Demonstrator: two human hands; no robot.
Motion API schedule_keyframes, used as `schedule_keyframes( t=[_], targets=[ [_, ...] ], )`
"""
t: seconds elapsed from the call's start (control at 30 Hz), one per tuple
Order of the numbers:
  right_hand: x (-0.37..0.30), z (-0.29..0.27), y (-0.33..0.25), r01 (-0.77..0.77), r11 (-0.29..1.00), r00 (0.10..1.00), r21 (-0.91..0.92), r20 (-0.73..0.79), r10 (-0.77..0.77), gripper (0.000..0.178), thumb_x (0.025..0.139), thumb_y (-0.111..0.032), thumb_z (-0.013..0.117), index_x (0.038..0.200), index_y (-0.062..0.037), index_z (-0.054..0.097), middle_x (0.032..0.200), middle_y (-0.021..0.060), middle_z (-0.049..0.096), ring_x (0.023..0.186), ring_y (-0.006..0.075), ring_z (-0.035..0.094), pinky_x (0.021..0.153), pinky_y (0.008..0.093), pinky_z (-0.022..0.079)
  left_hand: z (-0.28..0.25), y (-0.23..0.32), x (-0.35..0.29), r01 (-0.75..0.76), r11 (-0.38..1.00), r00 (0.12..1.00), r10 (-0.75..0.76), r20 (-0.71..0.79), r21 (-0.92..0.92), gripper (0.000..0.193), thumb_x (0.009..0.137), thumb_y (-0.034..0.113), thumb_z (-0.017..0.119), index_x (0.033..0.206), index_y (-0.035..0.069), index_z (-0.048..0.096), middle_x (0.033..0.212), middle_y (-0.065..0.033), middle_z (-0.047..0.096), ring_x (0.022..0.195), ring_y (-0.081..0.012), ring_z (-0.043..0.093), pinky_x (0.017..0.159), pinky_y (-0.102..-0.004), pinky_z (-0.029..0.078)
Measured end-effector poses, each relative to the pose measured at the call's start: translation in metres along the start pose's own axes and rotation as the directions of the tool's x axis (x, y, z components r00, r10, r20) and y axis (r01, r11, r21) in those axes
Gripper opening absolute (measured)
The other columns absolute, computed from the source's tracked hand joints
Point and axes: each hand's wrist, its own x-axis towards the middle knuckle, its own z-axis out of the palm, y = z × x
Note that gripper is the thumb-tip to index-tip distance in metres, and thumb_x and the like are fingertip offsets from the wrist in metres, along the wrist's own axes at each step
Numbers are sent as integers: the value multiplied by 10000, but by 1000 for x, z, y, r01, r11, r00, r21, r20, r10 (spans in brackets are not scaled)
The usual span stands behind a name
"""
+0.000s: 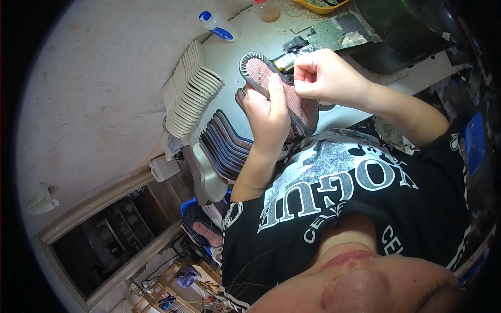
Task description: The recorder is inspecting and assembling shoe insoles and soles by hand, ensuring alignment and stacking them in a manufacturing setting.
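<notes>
My left hand grips a shoe sole with a pink ribbed top and a black edging gathered in pleats round its toe. Its thumb lies along the top face, while the fingers wrap round the underside. Part of another black-edged piece shows just left of that hand. Over the sole's right edge, my right hand is closed, thumb against curled fingers. Whatever is in that pinch is too small or hidden to make out. Both hands are above the pale work table.
A stack of cream soles leans by the wall at left, with a stack of dark-edged soles nearer me. Behind the hands are a greenish machine, a white bottle with a blue cap, a red-lidded jar and a yellow basket.
</notes>
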Motion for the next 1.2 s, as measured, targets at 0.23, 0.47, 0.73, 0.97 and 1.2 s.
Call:
schedule_keyframes(
  t=[0.23,0.47,0.73,0.97,1.2],
  targets=[
    [-6,3,6,195,951,979,-238,-10,-203,167,739,-162,640,681,-17,582,635,127,595,590,266,599,561,359,477,5,-1,1,42,999,999,-42,2,29,165,942,95,501,1021,-41,553,950,-77,620,851,-115,563,777,-265,454],
    [5,-12,-4,-233,938,972,255,59,226,150,701,-136,648,699,9,614,582,105,568,542,171,567,527,312,453,3,-3,10,-62,992,996,68,-58,106,154,924,96,521,956,-54,536,783,-111,630,675,-178,598,642,-307,480],
    [-42,29,15,-323,640,945,697,198,261,347,922,-281,604,1095,20,588,1004,41,634,936,87,552,873,275,440,-6,-23,30,104,924,984,-150,-100,-367,179,905,99,590,1011,-29,522,949,-57,605,802,-121,565,736,-258,464],
    [-67,27,7,-434,447,890,783,293,350,302,949,-226,560,1110,26,601,980,35,648,885,69,567,802,244,462,-6,-67,50,33,976,958,29,-284,213,332,809,264,716,686,20,528,897,-103,479,943,-241,448,854,-346,379],
    [-30,24,25,-369,471,896,801,171,410,277,931,-233,584,986,30,648,885,28,662,788,55,579,695,223,470,-4,-80,98,-10,928,961,111,-252,372,293,736,227,721,669,10,535,923,-126,519,967,-303,456,869,-419,376]
  ],
)
